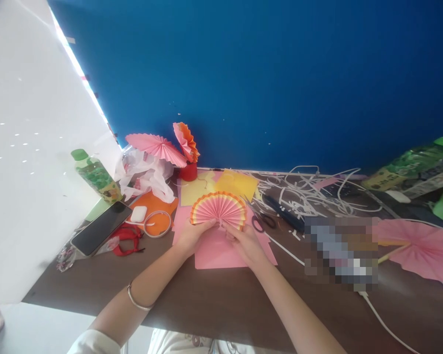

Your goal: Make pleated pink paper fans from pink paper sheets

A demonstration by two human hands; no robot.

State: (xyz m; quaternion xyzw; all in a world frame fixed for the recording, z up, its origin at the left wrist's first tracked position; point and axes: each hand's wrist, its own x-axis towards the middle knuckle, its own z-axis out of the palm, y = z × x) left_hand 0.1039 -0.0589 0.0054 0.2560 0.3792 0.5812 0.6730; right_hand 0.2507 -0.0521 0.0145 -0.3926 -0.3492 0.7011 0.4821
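Here, a pleated fan (219, 208) between left hand (192, 236) and right hand (245, 242).

No text, brand or number could be read with certainty. A clear plastic bottle with a green cap and a green-and-yellow label (98, 178) bore printing too small and blurred to make out. A second green-capped plastic bottle with a green wrapper (409, 164), lying tilted at the right, carried markings on its label that were equally illegible at that size.
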